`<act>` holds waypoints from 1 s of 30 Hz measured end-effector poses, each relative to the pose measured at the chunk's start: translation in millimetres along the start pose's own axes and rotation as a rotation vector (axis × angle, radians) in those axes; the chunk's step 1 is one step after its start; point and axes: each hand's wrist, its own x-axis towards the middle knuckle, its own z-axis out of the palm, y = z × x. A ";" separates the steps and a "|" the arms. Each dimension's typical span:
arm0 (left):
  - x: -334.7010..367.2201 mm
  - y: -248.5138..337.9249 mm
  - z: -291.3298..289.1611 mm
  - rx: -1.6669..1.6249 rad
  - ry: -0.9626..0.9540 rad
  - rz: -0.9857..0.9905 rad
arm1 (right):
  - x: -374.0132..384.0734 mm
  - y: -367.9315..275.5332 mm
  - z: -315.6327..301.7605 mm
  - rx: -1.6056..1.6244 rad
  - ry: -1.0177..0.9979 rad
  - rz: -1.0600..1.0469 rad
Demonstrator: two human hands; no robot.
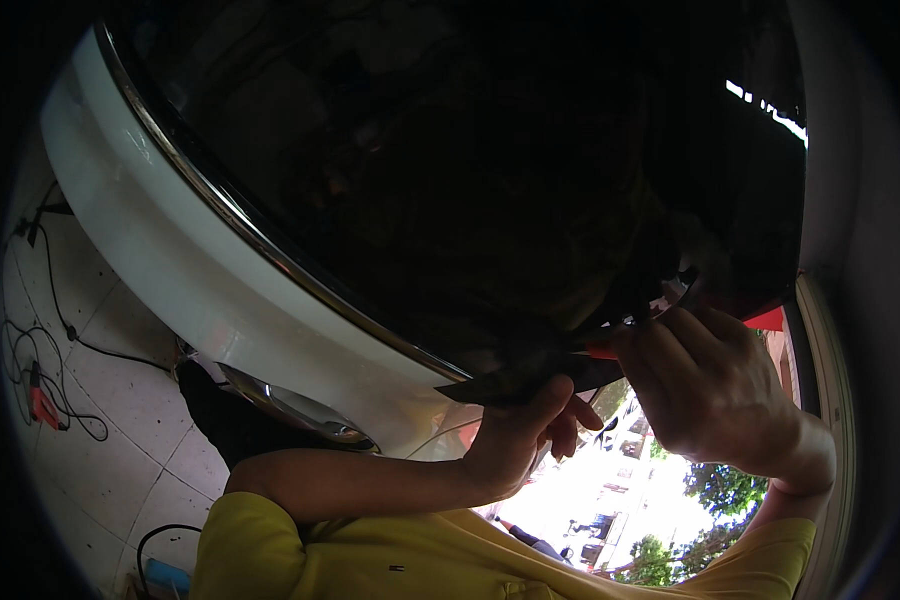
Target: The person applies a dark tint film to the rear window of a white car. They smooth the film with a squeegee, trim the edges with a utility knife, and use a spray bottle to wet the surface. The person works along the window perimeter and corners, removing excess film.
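Note:
Dark, glossy window glass of a white car door fills the middle of the view. At its lower right edge, a loose flap of dark film sticks out past the chrome trim. My left hand pinches this film between thumb and fingers. To its right, my right hand is closed close against the glass. A small red piece shows at its fingertips; the rest of that thing is hidden by shadow and the fingers.
A chrome door handle juts out near my left forearm. Black cables and a red clamp-like thing lie on the tiled floor at left. A blue object sits at the lower left. A pale upright frame stands beside my right arm.

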 end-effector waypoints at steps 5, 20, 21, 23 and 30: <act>-0.9 0.9 -2.0 0.006 -0.005 -0.004 | -2.3 0.4 -2.9 -0.026 -0.022 0.001; -1.0 -1.1 -1.7 0.062 0.007 0.035 | -15.2 4.5 -1.3 -0.064 -0.046 0.004; -0.9 -1.3 -1.6 0.069 0.000 0.050 | -15.7 5.2 -1.4 -0.073 -0.033 -0.002; -1.7 -2.0 -0.4 0.080 0.008 0.053 | -17.5 6.6 -2.1 -0.084 -0.017 -0.010; -1.8 -2.2 2.3 0.137 0.047 0.047 | -25.3 11.7 -1.4 -0.090 0.068 0.002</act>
